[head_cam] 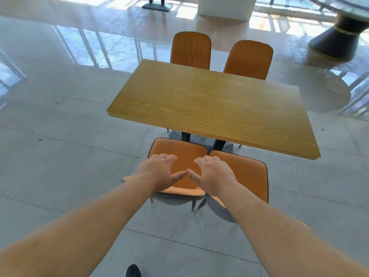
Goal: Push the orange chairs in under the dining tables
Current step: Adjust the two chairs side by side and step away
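Note:
A wooden dining table (209, 104) stands in the middle of the room. Two orange chairs (190, 49) (249, 58) at its far side are tucked close against it. On the near side, two more orange chairs stand with their backs toward me and a gap to the table edge: the left one (179, 148) and the right one (247, 174). My left hand (159, 172) and my right hand (213, 176) are spread flat over the back of the near left chair, thumbs almost touching. Neither hand grips anything. Whether the palms touch the chair back I cannot tell.
A round glass-topped table on a dark pedestal (339, 43) stands at the far right. A white pillar (225, 7) and another table's dark base (157, 5) are at the back. My shoe (132, 270) shows at the bottom edge. The tile floor is glossy.

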A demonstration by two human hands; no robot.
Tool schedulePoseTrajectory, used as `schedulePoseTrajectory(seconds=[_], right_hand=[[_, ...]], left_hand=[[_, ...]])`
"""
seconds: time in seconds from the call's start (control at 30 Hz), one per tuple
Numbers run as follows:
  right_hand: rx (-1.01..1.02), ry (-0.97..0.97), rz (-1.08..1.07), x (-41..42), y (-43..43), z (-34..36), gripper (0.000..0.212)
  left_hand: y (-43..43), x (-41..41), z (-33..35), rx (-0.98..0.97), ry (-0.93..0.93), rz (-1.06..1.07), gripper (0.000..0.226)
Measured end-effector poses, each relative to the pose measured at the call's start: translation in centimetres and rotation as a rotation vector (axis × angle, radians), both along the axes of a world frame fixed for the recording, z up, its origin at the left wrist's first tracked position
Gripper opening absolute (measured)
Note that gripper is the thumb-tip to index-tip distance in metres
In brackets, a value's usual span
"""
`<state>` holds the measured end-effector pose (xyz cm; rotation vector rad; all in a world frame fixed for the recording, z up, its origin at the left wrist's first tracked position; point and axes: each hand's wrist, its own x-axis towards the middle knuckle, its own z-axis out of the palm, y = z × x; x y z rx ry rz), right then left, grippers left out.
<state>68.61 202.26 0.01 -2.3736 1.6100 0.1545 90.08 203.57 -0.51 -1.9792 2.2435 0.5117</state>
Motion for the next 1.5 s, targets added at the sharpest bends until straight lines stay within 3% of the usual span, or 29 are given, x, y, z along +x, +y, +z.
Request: schedulePoseTrajectory(seconds=[0.27,0.4,0.57,0.9,1.17,1.5], right_hand=[[-0.203,0.036,0.1,21.6,-7.4,9.7,0.081],[-0.221,-0.049,0.094,33.7,-9.4,11.9,0.085],[-0.281,-0.076,0.19,45.4,-12.8,15.4,0.079],[-0.322,-0.062,0.279,61.0,-24.6,16.1,0.083],[-0.288,-0.118,0.344,72.2,-40.6,16.3,0.076],[-0.309,-0.086,0.295,82.0,-60.7,18.2,0.074]], left_hand=[[-5.1,22.3,9.7,-0.198,-0.033,0.095,0.115],[-6.3,34.0,12.1,-0.252,-0.053,0.159,0.105],[-8.6,45.7,15.4,-0.297,-0.095,0.235,0.111],[-18.9,59.8,16.9,-0.311,-0.127,0.306,0.097],[-33.8,70.1,18.1,-0.3,-0.191,0.332,0.089],[-54.7,80.0,19.7,-0.341,-0.119,0.309,0.085]])
